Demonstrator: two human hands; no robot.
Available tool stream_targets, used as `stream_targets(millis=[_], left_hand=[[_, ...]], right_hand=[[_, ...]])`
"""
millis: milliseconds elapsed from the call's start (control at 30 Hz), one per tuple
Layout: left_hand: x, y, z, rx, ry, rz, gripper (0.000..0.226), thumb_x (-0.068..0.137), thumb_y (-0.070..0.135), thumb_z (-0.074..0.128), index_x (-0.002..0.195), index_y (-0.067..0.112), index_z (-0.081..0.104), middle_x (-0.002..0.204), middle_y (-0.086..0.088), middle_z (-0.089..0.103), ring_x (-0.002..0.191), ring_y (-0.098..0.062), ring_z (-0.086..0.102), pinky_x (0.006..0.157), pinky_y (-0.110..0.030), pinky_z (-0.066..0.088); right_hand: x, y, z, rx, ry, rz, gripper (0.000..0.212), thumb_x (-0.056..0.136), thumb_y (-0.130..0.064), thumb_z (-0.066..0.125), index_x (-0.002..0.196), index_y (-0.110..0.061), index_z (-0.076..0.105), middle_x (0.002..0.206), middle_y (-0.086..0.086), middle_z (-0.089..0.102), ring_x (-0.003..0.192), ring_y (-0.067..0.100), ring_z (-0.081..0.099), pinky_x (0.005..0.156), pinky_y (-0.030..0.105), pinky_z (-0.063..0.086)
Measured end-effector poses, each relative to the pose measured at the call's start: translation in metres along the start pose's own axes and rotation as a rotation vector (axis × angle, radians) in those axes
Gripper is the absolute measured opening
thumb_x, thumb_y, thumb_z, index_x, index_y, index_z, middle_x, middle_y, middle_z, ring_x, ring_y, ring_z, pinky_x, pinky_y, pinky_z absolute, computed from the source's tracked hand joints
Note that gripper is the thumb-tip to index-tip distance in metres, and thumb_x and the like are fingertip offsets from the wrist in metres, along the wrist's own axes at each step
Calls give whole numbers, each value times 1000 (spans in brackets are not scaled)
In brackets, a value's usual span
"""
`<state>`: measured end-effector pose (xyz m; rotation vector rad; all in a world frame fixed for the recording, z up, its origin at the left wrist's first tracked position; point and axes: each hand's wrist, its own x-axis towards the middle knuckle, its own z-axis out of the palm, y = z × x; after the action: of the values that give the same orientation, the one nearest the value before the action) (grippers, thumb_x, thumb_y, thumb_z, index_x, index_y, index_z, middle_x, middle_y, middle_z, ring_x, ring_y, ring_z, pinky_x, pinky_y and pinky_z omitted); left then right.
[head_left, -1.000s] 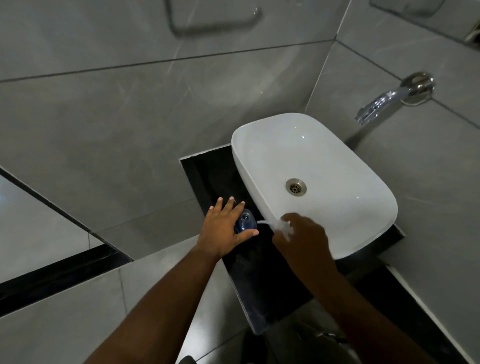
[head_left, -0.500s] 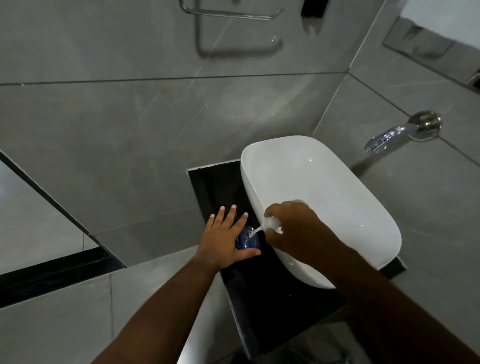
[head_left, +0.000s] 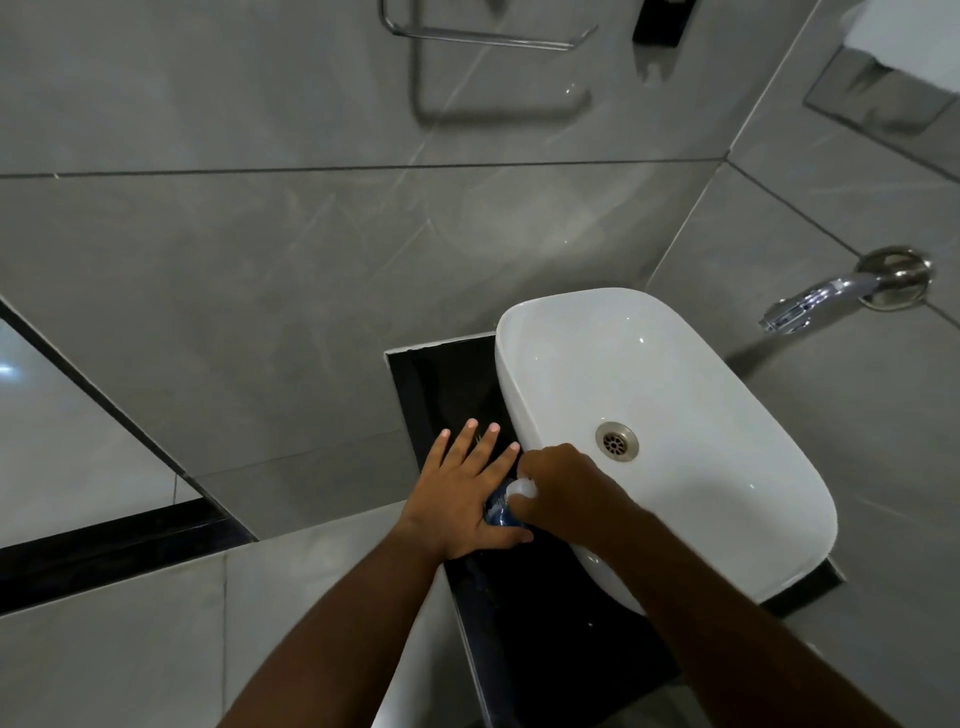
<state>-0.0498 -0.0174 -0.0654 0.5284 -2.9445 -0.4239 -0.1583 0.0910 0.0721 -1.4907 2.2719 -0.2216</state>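
A small blue bottle (head_left: 497, 512) stands on the black counter (head_left: 519, 613), just left of the white basin (head_left: 675, 374). My left hand (head_left: 457, 493) lies against the bottle's left side with fingers straight and spread, the thumb stretched along its near side. My right hand (head_left: 566, 488) reaches over the basin rim, its fingers curled round the white pump top (head_left: 521, 488), which sits on the bottle's mouth. Most of the bottle is hidden between the two hands.
The basin has a metal drain (head_left: 616, 441). A chrome tap (head_left: 810, 304) juts from the grey tiled wall at the right. A metal towel rail (head_left: 483, 39) hangs high on the wall. The counter is narrow, with grey tile to its left.
My right hand brought the white pump top from beside the basin rim down onto the bottle; its tube no longer shows. My left hand stayed at the bottle. The view tilted upward.
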Motion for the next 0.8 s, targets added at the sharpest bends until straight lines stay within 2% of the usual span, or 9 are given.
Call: stream_targets(millis=[100,233,333,400,500,600,633,733,800], left_hand=[[0,-1,1,-29,4,-2,102,76,91,28,156,32,5,165,-3,-3,150,-24,-16,119,-46,-14],[-1,-2,3,-118,25,-1,99,77,84,35,156,31,9,165,-3,1,149,-20,-18,117,-38,-16],[-1,-2,6,-141,27,-11,100,76,83,41,156,33,8,165,-1,2,150,-21,-17,118,-39,-14],[-1,-3,8,-130,16,-18,102,76,87,39,156,34,4,165,0,-2,149,-20,-19,117,-38,-16],[0,-4,10,-122,7,-29,101,76,86,39,155,35,2,166,-1,-1,149,-20,-19,116,-38,-16],[0,-3,10,-131,19,-30,102,76,84,45,155,36,3,166,-2,2,150,-22,-16,117,-39,-17],[0,-3,10,-124,17,-33,102,76,85,44,155,36,3,165,-1,2,150,-22,-16,116,-39,-18],[-1,-2,10,-106,7,-45,102,76,89,37,155,35,0,165,0,-1,150,-21,-18,117,-41,-17],[-1,-1,10,-121,5,-42,102,77,88,38,155,35,-1,166,-1,1,150,-21,-18,117,-40,-16]], right_hand=[[1,-1,11,29,-13,37,32,86,-35,62,101,-8,63,99,12,70,84,23,65,74,30,50],[-2,1,16,59,-53,-3,41,82,-34,67,117,-14,59,112,6,67,97,22,66,88,34,55],[0,0,16,-41,-60,-23,26,85,-26,60,107,-13,61,102,8,68,94,28,66,79,38,54],[3,-3,16,-72,-6,20,28,86,-36,59,101,-12,64,97,8,70,89,27,67,78,38,54],[8,0,22,14,-18,50,49,86,-45,60,122,-11,58,117,10,67,105,24,64,96,37,50],[11,6,26,68,-181,78,56,94,-26,55,142,-3,37,145,15,46,130,27,47,111,32,34],[11,7,27,59,-180,79,51,96,-25,53,139,-2,41,144,14,49,128,25,50,108,31,35],[8,5,19,3,-35,67,42,88,-43,59,109,-6,63,108,13,70,90,20,65,84,31,52],[7,5,15,11,-52,48,45,85,-44,63,113,-9,61,110,10,69,93,21,65,88,33,53]])
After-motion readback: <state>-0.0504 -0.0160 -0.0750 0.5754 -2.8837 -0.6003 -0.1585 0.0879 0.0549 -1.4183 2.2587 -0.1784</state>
